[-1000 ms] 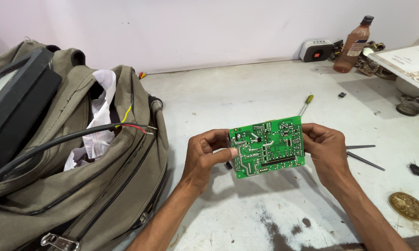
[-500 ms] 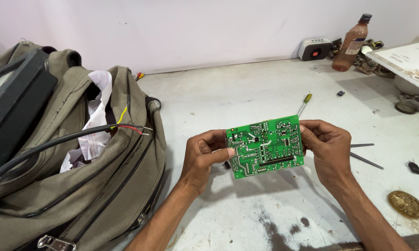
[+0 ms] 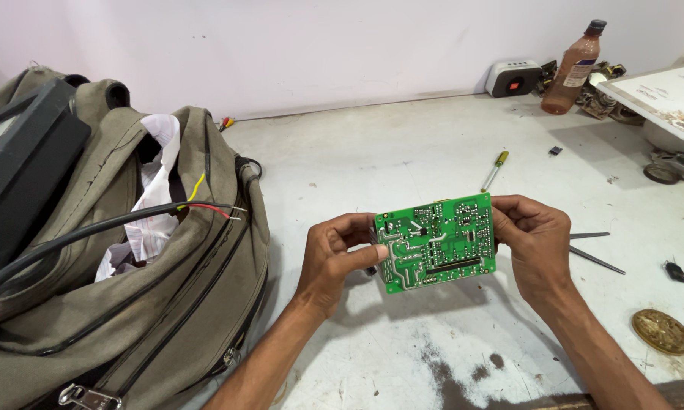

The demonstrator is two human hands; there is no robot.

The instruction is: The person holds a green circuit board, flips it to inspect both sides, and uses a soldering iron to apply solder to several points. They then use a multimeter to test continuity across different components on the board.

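A green circuit board is held up above the white worktop, solder side facing me, slightly tilted. My left hand grips its left edge, thumb on the face. My right hand grips its right edge with the fingers curled behind it. Both forearms come in from the bottom of the view.
An open olive-green bag fills the left side, with a black cable with bared red and yellow wires across it. A screwdriver with yellow handle, metal tweezers, a round brass disc, a brown bottle and a small grey box lie about the worktop.
The board and both hands stay almost in place; the view has shifted slightly. The grip is unchanged.
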